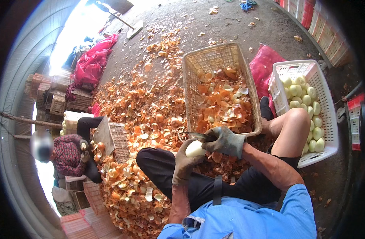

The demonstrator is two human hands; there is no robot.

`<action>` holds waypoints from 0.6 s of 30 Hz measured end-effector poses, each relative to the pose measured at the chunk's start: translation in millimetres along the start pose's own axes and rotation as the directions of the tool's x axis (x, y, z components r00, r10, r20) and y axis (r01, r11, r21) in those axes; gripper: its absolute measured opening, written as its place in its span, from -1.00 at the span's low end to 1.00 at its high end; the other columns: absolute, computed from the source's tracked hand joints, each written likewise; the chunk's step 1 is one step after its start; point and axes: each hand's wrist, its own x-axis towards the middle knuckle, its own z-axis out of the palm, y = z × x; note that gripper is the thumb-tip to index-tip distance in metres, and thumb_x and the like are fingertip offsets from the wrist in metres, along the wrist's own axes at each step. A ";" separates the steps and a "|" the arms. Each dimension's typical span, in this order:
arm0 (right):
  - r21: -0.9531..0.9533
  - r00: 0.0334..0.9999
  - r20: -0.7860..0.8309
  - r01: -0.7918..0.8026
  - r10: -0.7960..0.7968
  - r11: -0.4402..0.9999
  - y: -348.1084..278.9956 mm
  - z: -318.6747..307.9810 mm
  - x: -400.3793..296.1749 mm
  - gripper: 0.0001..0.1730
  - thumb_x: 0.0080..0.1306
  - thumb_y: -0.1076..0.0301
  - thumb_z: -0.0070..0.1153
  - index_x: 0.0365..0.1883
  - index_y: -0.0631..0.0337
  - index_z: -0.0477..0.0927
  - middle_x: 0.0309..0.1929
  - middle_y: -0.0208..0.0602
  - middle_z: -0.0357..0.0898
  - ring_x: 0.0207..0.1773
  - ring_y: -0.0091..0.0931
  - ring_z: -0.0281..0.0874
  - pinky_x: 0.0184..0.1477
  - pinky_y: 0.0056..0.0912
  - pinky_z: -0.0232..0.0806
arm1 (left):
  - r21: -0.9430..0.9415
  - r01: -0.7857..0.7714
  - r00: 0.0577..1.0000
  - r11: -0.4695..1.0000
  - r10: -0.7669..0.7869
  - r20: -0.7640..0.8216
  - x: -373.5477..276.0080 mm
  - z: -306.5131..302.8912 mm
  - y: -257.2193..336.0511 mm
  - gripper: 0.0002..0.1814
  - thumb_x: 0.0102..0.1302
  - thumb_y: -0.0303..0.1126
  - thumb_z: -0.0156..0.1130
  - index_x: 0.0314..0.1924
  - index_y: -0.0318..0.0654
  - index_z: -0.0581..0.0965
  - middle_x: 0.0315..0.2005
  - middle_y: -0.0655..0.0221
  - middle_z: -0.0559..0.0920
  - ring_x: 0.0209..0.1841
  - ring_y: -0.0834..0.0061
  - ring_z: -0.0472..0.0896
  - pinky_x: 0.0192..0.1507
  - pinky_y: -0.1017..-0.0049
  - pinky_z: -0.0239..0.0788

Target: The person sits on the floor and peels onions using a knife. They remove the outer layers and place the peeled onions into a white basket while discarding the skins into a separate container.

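Note:
My left hand point(184, 165), in a dirty work glove, holds a peeled white onion point(195, 149) above my lap. My gloved right hand point(223, 140) grips a knife point(197, 135), its dark blade pointing left over the top of the onion. The knife's handle is mostly hidden by the fingers. Just beyond my hands stands a tan plastic crate point(254, 104) with onion skins point(224, 103) in it. At my right, a white plastic crate point(330, 119) holds many peeled onions point(316, 122).
Onion skins point(134, 185) lie heaped at the left and over the floor. A co-worker point(70, 152) sits at far left beside a tilted crate point(119, 139). A pink mesh bag point(264, 67) lies between the two near crates. Stacked crates point(328, 35) line the upper right.

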 end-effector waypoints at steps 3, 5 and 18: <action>-0.130 0.993 -0.039 0.103 -0.108 0.986 11.3 2.1 5.2 -0.65 0.35 0.33 0.38 0.05 0.32 0.76 -0.13 -0.12 0.85 -0.05 -0.45 0.80 0.04 -0.33 0.59 | 0.081 -0.072 0.997 0.994 0.071 0.018 -1.2 6.6 5.4 -0.29 0.03 -0.56 0.50 0.27 -0.37 0.56 0.02 0.31 0.73 0.00 0.52 0.73 0.07 0.49 0.63; -0.236 0.988 -0.048 0.130 -0.145 0.963 13.2 3.3 6.3 -0.66 0.35 0.33 0.36 0.05 0.27 0.77 -0.16 -0.13 0.86 -0.08 -0.41 0.82 0.02 -0.31 0.60 | 0.120 -0.058 0.998 0.991 0.057 0.018 0.8 -2.2 -6.4 -0.26 0.01 -0.52 0.58 0.27 -0.29 0.58 0.01 0.37 0.72 0.00 0.56 0.70 0.08 0.50 0.60; -0.223 0.925 -0.379 -0.113 0.021 0.968 15.1 -9.9 24.9 -0.71 0.34 0.24 0.29 -0.07 0.21 0.78 -0.19 -0.09 0.83 -0.17 -0.31 0.82 -0.03 -0.19 0.58 | -0.053 -0.059 0.998 0.997 0.058 -0.006 3.5 0.2 -25.5 -0.32 0.21 -0.32 0.41 0.34 -0.32 0.50 0.05 0.15 0.67 0.08 0.22 0.71 -0.01 0.37 0.66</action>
